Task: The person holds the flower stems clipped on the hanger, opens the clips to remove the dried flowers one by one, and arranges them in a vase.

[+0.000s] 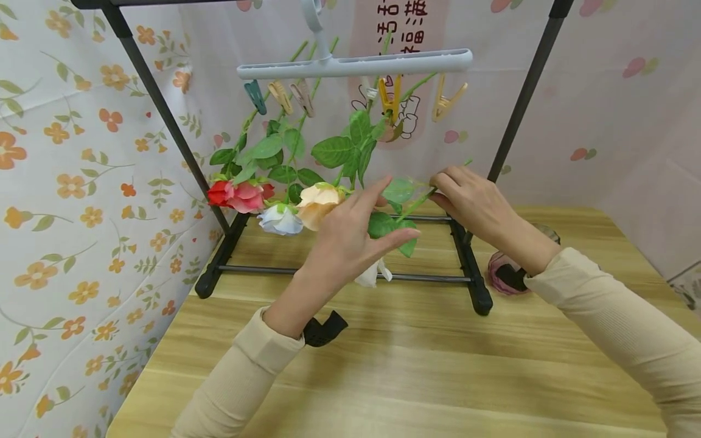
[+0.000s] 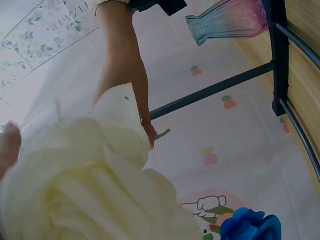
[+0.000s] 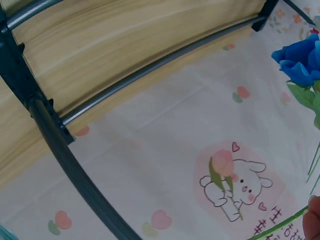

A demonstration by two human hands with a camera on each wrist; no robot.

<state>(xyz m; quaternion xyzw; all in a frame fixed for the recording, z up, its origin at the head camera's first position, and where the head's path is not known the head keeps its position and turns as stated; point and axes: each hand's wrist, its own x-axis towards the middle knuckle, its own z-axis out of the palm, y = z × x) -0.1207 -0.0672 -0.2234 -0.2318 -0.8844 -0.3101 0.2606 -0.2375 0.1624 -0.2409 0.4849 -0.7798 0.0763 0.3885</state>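
My right hand [image 1: 473, 198] pinches the green stem [image 1: 418, 202] of a white rose, which slants down to the left with leaves along it. My left hand [image 1: 350, 234] is raised beside those leaves, fingers straight and thumb spread. It covers most of the white rose [image 1: 373, 274] in the head view; the bloom [image 2: 95, 185] fills much of the left wrist view. Left of that hand, a peach rose [image 1: 317, 204], a pale blue rose [image 1: 280, 220] and a pink rose [image 1: 247, 198] hang heads down from a white hanger [image 1: 356, 65]. A blue rose [image 3: 302, 62] shows in the right wrist view.
Several clothespins line the hanger, among them a yellow clothespin [image 1: 390, 100] and a pale yellow clothespin [image 1: 446, 100] at its right end. A black metal rack [image 1: 528, 85] frames everything on the wooden table [image 1: 416, 365]. A pink-and-teal glass vase [image 2: 230, 22] stands by its right foot.
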